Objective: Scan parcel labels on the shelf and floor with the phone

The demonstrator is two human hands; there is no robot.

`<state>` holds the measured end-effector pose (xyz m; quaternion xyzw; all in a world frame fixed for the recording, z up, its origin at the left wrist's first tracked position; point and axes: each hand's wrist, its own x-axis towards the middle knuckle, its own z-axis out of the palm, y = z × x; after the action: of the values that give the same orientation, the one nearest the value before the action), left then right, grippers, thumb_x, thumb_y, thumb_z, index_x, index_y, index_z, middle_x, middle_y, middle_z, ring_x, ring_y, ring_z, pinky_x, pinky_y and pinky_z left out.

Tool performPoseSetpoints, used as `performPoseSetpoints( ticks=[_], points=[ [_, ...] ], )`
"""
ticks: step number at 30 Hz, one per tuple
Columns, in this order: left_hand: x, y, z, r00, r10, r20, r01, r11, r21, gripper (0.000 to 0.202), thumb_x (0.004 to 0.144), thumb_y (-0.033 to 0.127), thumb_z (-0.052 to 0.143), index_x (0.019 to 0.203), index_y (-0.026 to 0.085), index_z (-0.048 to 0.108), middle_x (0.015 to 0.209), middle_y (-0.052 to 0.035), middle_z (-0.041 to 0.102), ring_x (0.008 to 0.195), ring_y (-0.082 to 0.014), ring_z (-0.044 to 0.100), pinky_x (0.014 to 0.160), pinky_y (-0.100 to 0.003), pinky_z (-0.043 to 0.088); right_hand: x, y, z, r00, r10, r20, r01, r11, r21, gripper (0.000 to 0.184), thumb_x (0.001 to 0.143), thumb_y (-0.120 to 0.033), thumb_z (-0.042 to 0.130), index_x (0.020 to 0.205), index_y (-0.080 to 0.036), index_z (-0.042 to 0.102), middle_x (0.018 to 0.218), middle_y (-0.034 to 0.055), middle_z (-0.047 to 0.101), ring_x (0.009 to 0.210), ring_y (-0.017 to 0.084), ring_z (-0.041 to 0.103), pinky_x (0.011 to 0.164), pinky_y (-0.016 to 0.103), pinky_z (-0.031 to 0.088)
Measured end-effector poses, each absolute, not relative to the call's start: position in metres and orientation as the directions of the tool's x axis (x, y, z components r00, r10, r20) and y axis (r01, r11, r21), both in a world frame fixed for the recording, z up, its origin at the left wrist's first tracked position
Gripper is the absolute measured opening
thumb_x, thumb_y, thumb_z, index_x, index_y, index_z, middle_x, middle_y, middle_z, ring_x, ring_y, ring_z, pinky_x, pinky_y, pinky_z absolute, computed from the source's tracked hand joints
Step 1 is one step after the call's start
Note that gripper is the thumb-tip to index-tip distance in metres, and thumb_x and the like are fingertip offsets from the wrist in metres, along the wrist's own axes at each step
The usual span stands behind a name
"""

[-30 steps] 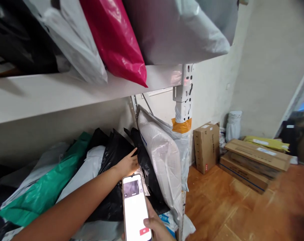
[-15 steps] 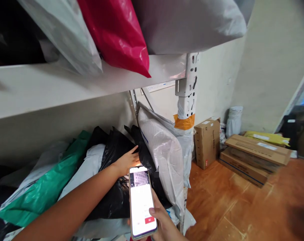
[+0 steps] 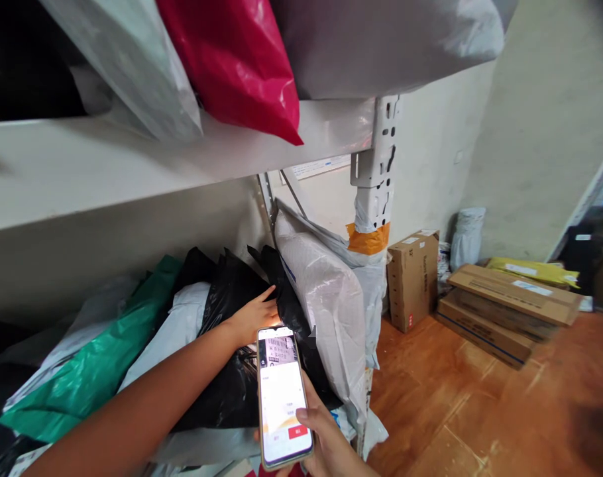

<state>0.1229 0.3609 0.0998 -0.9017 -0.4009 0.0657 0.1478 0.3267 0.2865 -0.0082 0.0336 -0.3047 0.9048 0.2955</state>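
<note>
A smartphone (image 3: 284,411) with a lit screen is held upright in my right hand (image 3: 326,430), whose thumb rests on the glass near a red button. Its upper screen shows a camera picture of a barcode label. Beyond it, my left hand (image 3: 254,319) reaches between two black plastic parcels, with its fingers stretched out against the right-hand black parcel (image 3: 294,301); the phone hides part of that hand. Under my left forearm lies the other black parcel (image 3: 217,394). A white parcel (image 3: 334,311) leans upright just to the right.
More bagged parcels lie to the left, including a green parcel (image 3: 93,371). Overhead, a white shelf beam (image 3: 132,179) carries a red parcel (image 3: 242,73) and grey bags. A perforated post (image 3: 381,165) stands right. Cardboard boxes (image 3: 515,298) sit on the brown floor.
The view has shifted slightly. On the phone screen, the label picture has moved and more content shows below it. Both hands keep their places.
</note>
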Motion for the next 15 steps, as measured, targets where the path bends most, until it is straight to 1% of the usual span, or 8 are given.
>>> performPoseSetpoints(
  ticks=[2, 6, 8, 12, 15],
  points=[
    [0.123, 0.361, 0.1, 0.675, 0.738, 0.001, 0.7, -0.64, -0.317, 0.037, 0.089, 0.029, 0.05, 0.124, 0.019, 0.054, 0.132, -0.0117, 0.054, 0.127, -0.0237, 0.044, 0.116, -0.053, 0.008, 0.328, 0.288, -0.008, -0.836, 0.493, 0.24, -0.537, -0.648, -0.541, 0.092, 0.074, -0.029, 0.069, 0.144, -0.029, 0.009, 0.109, 0.0103, 0.066, 0.083, 0.027, 0.07, 0.049, 0.03, 0.058],
    [0.122, 0.361, 0.099, 0.677, 0.736, 0.009, 0.695, -0.634, -0.339, 0.036, 0.089, 0.029, 0.05, 0.122, 0.019, 0.056, 0.131, -0.0119, 0.055, 0.125, -0.0238, 0.046, 0.116, -0.053, 0.006, 0.331, 0.286, -0.007, -0.861, 0.465, 0.205, -0.494, -0.672, -0.551, 0.107, 0.067, -0.015, 0.069, 0.143, -0.028, -0.004, 0.108, 0.0095, 0.067, 0.089, 0.028, 0.069, 0.051, 0.029, 0.058],
    [0.122, 0.361, 0.099, 0.676, 0.737, 0.015, 0.696, -0.632, -0.341, 0.035, 0.089, 0.03, 0.049, 0.122, 0.02, 0.056, 0.132, -0.0115, 0.054, 0.125, -0.0236, 0.046, 0.116, -0.053, 0.006, 0.332, 0.284, -0.006, -0.856, 0.482, 0.188, -0.495, -0.659, -0.566, 0.11, 0.064, -0.011, 0.069, 0.143, -0.026, -0.006, 0.106, 0.0094, 0.068, 0.09, 0.028, 0.069, 0.05, 0.027, 0.057],
    [0.123, 0.361, 0.1, 0.675, 0.737, 0.017, 0.699, -0.633, -0.333, 0.033, 0.089, 0.03, 0.05, 0.12, 0.019, 0.058, 0.133, -0.0118, 0.053, 0.127, -0.0236, 0.044, 0.116, -0.052, 0.007, 0.333, 0.278, -0.005, -0.825, 0.545, 0.15, -0.494, -0.567, -0.659, 0.115, 0.065, -0.012, 0.075, 0.142, -0.025, -0.009, 0.093, 0.0066, 0.072, 0.084, 0.027, 0.07, 0.047, 0.023, 0.054],
    [0.124, 0.36, 0.1, 0.673, 0.739, 0.018, 0.701, -0.63, -0.333, 0.034, 0.089, 0.028, 0.051, 0.121, 0.018, 0.057, 0.13, -0.0124, 0.056, 0.126, -0.0235, 0.045, 0.116, -0.052, 0.009, 0.334, 0.278, -0.003, -0.831, 0.538, 0.142, -0.465, -0.531, -0.709, 0.117, 0.067, -0.018, 0.078, 0.14, -0.024, -0.013, 0.092, 0.0072, 0.073, 0.082, 0.024, 0.07, 0.048, 0.022, 0.054]
  ],
)
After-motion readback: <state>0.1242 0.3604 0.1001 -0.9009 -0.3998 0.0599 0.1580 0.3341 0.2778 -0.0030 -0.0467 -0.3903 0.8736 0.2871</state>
